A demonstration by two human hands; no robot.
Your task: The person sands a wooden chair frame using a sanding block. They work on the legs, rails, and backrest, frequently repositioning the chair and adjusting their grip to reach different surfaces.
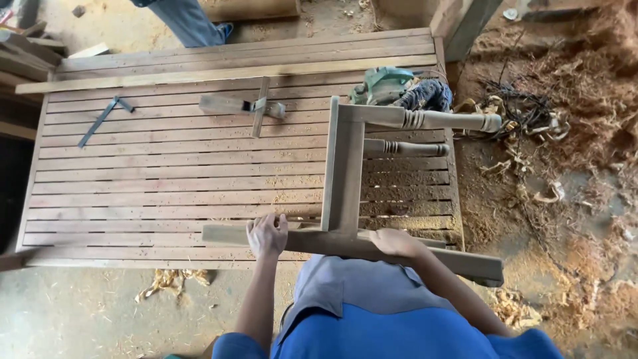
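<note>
A wooden frame assembly (345,179) is stood on the slatted worktop (166,179) at its near right corner. Its long bottom rail (425,256) lies along the near edge and overhangs the right end. Two turned legs (432,119) stick out sideways toward the right edge, unsupported.

Grip: the left hand (267,234) is curled over the rail's left part, fingers wrapped on it. The right hand (395,242) is pressed on top of the rail just right of the upright; whether it is clenched round it or only laid flat cannot be told.

Risks, as judged:
- The frame is tall and narrow at its base, with the leg weight hung to one side. If either hand is eased off, tipping toward the right edge is likely.
- With the rail overhanging the corner, a push could slide it off the worktop.
- Sawdust on the slats cuts friction.
- The green power tool (380,85) and its cord (428,95) sit just behind the legs at the far right corner and could be snagged if the frame is swung.
- The metal square (101,119) and wooden clamp piece (242,106) lie well apart, so no conflict is expected.
</note>
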